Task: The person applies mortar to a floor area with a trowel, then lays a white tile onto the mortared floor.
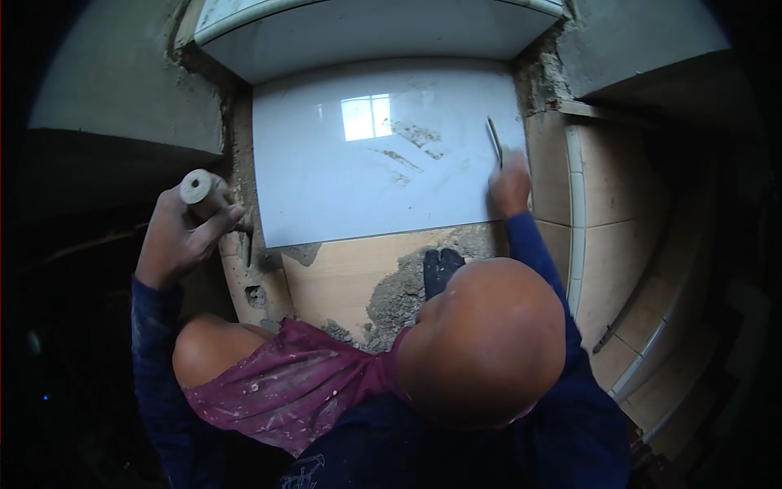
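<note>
My left hand [175, 232] is closed around a pale, thick cylinder [196, 187] whose round end, with a small dark hole, faces up. Just below those fingers, a narrow grey piece [246, 247] shows beside the slab; whether it belongs to the cylinder I cannot tell. Over the right part of a glossy white tile [326, 196], my right hand [511, 183] grips a thin, dark, narrow tool [494, 138], slightly blurred, pointing away from me. Brown smears mark the tile's middle, and a window reflects in it.
A white-topped step [383, 37] rises behind the tile. Loose grey mortar [395, 297] lies on the beige tiled step [334, 277] by my dark shoe [441, 267]. My bent knees fill the foreground. Rough wall edges flank the tile; more tiled steps [615, 179] descend at right.
</note>
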A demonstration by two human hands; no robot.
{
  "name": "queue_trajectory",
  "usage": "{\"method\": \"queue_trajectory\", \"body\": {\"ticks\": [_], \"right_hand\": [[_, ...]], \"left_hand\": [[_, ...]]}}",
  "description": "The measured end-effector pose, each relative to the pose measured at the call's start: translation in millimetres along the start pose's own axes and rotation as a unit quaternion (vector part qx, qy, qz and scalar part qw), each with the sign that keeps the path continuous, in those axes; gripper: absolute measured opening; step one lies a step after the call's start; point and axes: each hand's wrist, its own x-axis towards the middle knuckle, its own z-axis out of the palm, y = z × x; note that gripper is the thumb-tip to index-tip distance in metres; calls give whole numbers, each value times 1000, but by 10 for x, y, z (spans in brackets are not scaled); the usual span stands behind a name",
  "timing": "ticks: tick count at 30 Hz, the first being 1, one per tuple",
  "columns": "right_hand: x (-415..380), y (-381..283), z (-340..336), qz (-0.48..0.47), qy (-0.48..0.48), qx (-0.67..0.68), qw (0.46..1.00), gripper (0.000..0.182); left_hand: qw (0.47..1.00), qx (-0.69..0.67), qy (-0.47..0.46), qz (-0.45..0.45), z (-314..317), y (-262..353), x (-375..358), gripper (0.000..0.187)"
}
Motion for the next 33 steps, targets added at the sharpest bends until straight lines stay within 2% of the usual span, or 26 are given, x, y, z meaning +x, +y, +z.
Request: {"method": "queue_trajectory", "body": {"ticks": [1,2,4,5,6,7,9,11,13,14,15,16,17,19,21,22,23,24,25,26,27,29,32,33], "right_hand": [[315,-69,89,-14,-26,9,1000,27],[574,-176,234,-15,-24,23,999,31],[855,-531,477,-75,1,36,996,38],[856,-732,508,-145,3,106,984,23],[754,-997,420,-154,-117,84,977,20],[514,-1269,300,-242,-130,81,958,16],[84,-1460,114,-419,-266,99,862,13],[-161,-1355,50,-525,-287,244,764,12],[92,-1207,58,-436,-216,248,838,13],[283,-1195,74,-307,-183,217,909,12],[544,-1143,117,-165,-147,183,958,12],[787,-1016,225,-142,-69,161,974,11],[943,-995,373,-120,10,139,983,10],[795,-1258,536,-127,-10,122,984,8],[308,-1709,324,-218,-171,190,942,7],[25,-1849,185,-310,-250,178,900,8],[-296,-1929,111,-372,-291,181,863,13],[-540,-1896,20,-399,-337,234,820,20],[-817,-1852,-28,-416,-379,238,792,21],[-964,-1800,-65,-444,-442,262,734,23],[-1097,-1747,-53,-471,-473,256,699,27],[-1145,-1729,-157,-477,-475,303,675,28],[-869,-1776,-240,-393,-467,258,749,23],[-749,-1831,-279,-349,-471,267,765,20]], "left_hand": [[1000,8,-6,10,22,-8,29,21],[1000,-14,7,14,52,-21,42,22],[1000,-15,-4,7,16,18,35,19],[1000,-16,-9,2,-1,29,27,17],[1000,-23,-1,-9,-11,26,-1,18],[999,-30,9,-16,-65,6,-101,18],[999,-30,15,-30,-98,-5,-113,19],[999,-16,10,-42,-119,-35,-146,21],[999,3,25,-34,-104,-18,-126,23],[999,38,27,-17,-136,-77,-161,24],[997,74,25,0,-151,-85,-138,25],[997,57,5,-45,-165,-54,-116,28],[998,52,8,-33,-170,-75,-117,29],[999,35,20,-12,-151,-115,-95,30],[999,29,12,-31,-188,-59,-100,31],[999,28,19,-24,-194,-95,-127,30],[999,27,29,-17,-199,-126,-155,29],[999,6,27,-17,-190,-62,-137,31],[999,9,31,-5,-197,-95,-156,31],[999,12,33,6,-196,-139,-167,31],[999,16,35,18,-197,-163,-177,31],[999,27,18,9,-220,-159,-182,31],[999,30,0,19,-217,-92,-167,32],[998,32,8,48,-204,-102,-171,32]]}}
